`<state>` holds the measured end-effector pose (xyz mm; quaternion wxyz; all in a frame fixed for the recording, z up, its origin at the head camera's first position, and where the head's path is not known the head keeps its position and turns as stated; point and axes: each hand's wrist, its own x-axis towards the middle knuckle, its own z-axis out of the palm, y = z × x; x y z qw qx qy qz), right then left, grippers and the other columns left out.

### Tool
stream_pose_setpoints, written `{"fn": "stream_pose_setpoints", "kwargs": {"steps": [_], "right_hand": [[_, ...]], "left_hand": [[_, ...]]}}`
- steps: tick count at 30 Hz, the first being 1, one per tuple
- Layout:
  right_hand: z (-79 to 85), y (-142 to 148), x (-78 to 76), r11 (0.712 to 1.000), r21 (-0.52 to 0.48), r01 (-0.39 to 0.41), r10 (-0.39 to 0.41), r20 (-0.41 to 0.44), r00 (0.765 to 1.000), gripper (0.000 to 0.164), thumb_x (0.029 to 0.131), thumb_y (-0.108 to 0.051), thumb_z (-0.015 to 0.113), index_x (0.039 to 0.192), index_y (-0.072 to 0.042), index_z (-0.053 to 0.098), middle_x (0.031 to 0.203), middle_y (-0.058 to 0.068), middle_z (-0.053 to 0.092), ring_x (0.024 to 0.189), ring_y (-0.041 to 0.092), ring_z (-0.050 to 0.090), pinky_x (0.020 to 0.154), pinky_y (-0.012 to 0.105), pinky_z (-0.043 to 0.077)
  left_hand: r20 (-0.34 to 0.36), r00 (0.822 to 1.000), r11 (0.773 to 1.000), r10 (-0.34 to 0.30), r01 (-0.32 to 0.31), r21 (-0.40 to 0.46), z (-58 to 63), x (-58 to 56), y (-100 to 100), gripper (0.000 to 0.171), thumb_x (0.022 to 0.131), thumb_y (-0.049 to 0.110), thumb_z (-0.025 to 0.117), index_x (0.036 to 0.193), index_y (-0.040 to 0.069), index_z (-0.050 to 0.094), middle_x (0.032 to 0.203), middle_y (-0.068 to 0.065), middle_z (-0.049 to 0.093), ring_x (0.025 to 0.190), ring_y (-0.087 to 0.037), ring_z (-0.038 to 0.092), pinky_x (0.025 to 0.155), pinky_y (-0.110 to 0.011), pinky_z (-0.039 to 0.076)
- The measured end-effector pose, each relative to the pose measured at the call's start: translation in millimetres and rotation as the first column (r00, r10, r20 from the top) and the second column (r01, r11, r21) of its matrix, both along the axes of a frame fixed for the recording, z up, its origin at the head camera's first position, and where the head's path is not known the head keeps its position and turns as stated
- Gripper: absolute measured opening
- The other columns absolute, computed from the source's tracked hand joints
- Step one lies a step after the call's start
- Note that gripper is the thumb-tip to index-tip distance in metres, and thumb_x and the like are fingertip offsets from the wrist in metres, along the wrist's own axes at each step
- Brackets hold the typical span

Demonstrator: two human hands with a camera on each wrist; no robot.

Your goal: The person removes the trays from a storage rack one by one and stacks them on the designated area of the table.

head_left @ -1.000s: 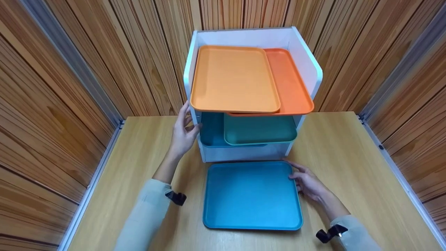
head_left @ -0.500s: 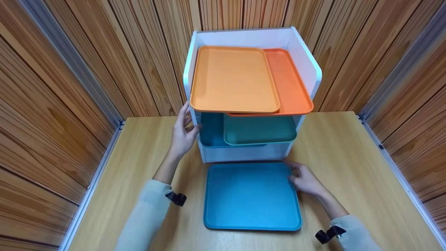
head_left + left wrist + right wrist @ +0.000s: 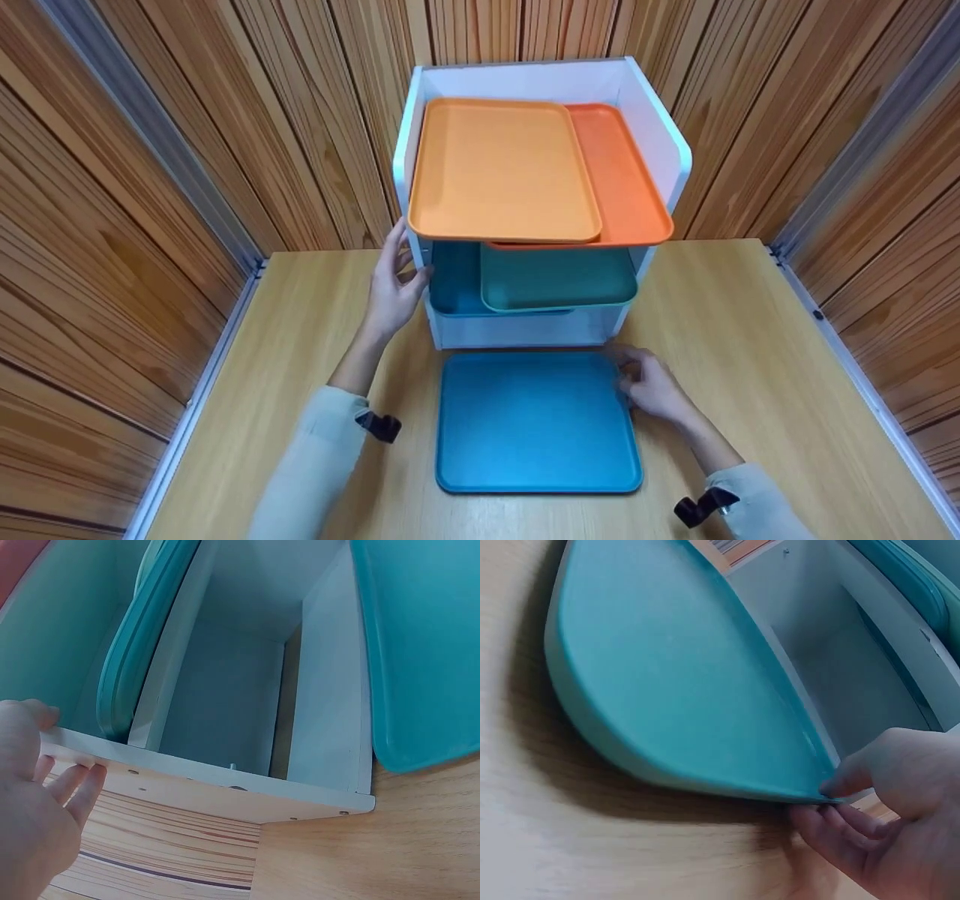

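Observation:
A white shelf unit (image 3: 525, 330) stands on the table. On its left side panel, my left hand (image 3: 396, 289) holds on, thumb at the front edge and fingers along the outside, as the left wrist view also shows. In front of the unit is a blue tray (image 3: 536, 424). My right hand (image 3: 651, 382) pinches this tray near its far right corner, with the thumb (image 3: 851, 774) above the rim and the fingers (image 3: 829, 836) below. A light orange tray (image 3: 502, 169) overlaps a red-orange tray (image 3: 626, 187) on the top shelf.
Lower in the unit, a green tray (image 3: 559, 277) lies over another blue tray (image 3: 456, 281). Wood-patterned walls (image 3: 480, 30) stand behind and at both sides of the wooden table (image 3: 750, 337). Beneath the lower trays, the unit has an open compartment (image 3: 221, 690).
The blue tray in front has shifted slightly left, and its far edge sits a little nearer to me. My right hand has moved slightly with it. The left hand stays on the shelf unit.

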<state>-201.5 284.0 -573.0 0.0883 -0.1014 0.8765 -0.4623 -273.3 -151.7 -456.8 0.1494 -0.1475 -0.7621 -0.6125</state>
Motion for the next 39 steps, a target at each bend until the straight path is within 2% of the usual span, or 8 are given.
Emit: {"fn": "stream_pose_setpoints", "kwargs": {"steps": [3, 11, 21, 25, 29, 31, 34, 39], "right_hand": [[0.0, 1, 0.6, 0.998, -0.061, -0.026, 0.029, 0.037, 0.999, 0.061, 0.103, 0.004, 0.065, 0.162, 0.0, 0.055, 0.149, 0.032, 0.063, 0.081, 0.023, 0.067, 0.061, 0.025, 0.058], [1.2, 4, 2.6, 0.995, -0.082, -0.062, 0.067, 0.055, 0.996, 0.057, 0.107, -0.003, 0.067, 0.163, 0.0, 0.054, 0.139, 0.032, 0.065, 0.065, 0.016, 0.065, 0.06, 0.025, 0.058], [36.7, -6, 17.5, 0.995, -0.01, 0.096, -0.096, 0.04, 0.995, 0.047, 0.109, -0.005, 0.059, 0.156, 0.002, 0.06, 0.154, 0.035, 0.062, 0.116, 0.041, 0.075, 0.08, 0.027, 0.065], [52.4, -13, 24.9, 0.993, 0.01, 0.114, -0.114, -0.011, 0.993, 0.043, 0.11, -0.006, 0.06, 0.152, 0.002, 0.064, 0.154, 0.032, 0.065, 0.131, 0.049, 0.072, 0.099, 0.044, 0.07], [66.8, -20, 35.9, 0.993, -0.009, 0.12, -0.121, -0.065, 0.991, 0.039, 0.112, -0.008, 0.062, 0.149, 0.003, 0.066, 0.153, 0.029, 0.068, 0.139, 0.05, 0.068, 0.114, 0.058, 0.065], [74.6, -24, 41.8, 0.992, -0.035, 0.123, -0.125, -0.078, 0.989, 0.038, 0.113, -0.009, 0.062, 0.149, 0.003, 0.067, 0.152, 0.028, 0.069, 0.139, 0.05, 0.068, 0.115, 0.055, 0.064], [86.6, -29, 50.2, 0.986, -0.083, 0.145, -0.153, -0.105, 0.983, 0.036, 0.113, -0.008, 0.063, 0.147, 0.0, 0.069, 0.15, 0.023, 0.072, 0.136, 0.042, 0.071, 0.113, 0.038, 0.066], [104.9, -42, 63.7, 0.963, -0.184, 0.196, -0.235, -0.218, 0.947, 0.032, 0.11, -0.003, 0.068, 0.141, -0.003, 0.074, 0.143, 0.018, 0.077, 0.126, 0.006, 0.071, 0.104, 0.011, 0.057]], "left_hand": [[0.003, 1.0, 1.0, -0.003, 0.003, 0.0, 0.3, -0.4, 0, 0.077, 0.11, -0.001, 0.064, 0.177, 0.008, 0.028, 0.181, -0.02, 0.042, 0.158, -0.045, 0.058, 0.123, -0.063, 0.055], [0.01, 1.0, 1.0, 0.003, -0.003, 0.002, -1.9, -1.0, 0, 0.078, 0.11, 0.0, 0.064, 0.178, 0.01, 0.027, 0.182, -0.018, 0.041, 0.16, -0.044, 0.056, 0.124, -0.062, 0.054], [-0.002, 1.0, 1.0, 0.009, -0.009, -0.004, -0.6, 0.8, 2, 0.077, 0.109, -0.003, 0.065, 0.176, 0.007, 0.03, 0.178, -0.022, 0.045, 0.157, -0.048, 0.058, 0.122, -0.066, 0.054], [-0.002, 1.0, 1.0, 0.007, -0.007, 0.003, 0.0, 1.4, 1, 0.078, 0.109, -0.003, 0.065, 0.177, 0.007, 0.028, 0.18, -0.021, 0.044, 0.158, -0.046, 0.058, 0.123, -0.064, 0.054], [0.001, 1.0, 1.0, 0.004, -0.004, 0.005, -0.6, 1.5, 1, 0.078, 0.11, -0.001, 0.064, 0.178, 0.008, 0.027, 0.18, -0.02, 0.044, 0.157, -0.044, 0.059, 0.123, -0.062, 0.055], [0.001, 1.0, 1.0, 0.004, -0.004, 0.005, -0.9, 1.5, 1, 0.078, 0.11, 0.0, 0.064, 0.178, 0.009, 0.027, 0.18, -0.019, 0.045, 0.156, -0.044, 0.06, 0.123, -0.061, 0.056], [0.0, 1.0, 1.0, 0.005, -0.005, 0.009, -1.3, 1.3, 1, 0.077, 0.111, 0.0, 0.064, 0.178, 0.009, 0.028, 0.179, -0.019, 0.045, 0.156, -0.043, 0.06, 0.122, -0.061, 0.057], [-0.01, 1.0, 1.0, -0.007, 0.007, 0.019, -1.6, 0.3, 1, 0.077, 0.11, -0.002, 0.062, 0.178, 0.007, 0.027, 0.18, -0.021, 0.043, 0.157, -0.045, 0.058, 0.122, -0.062, 0.055]]}}
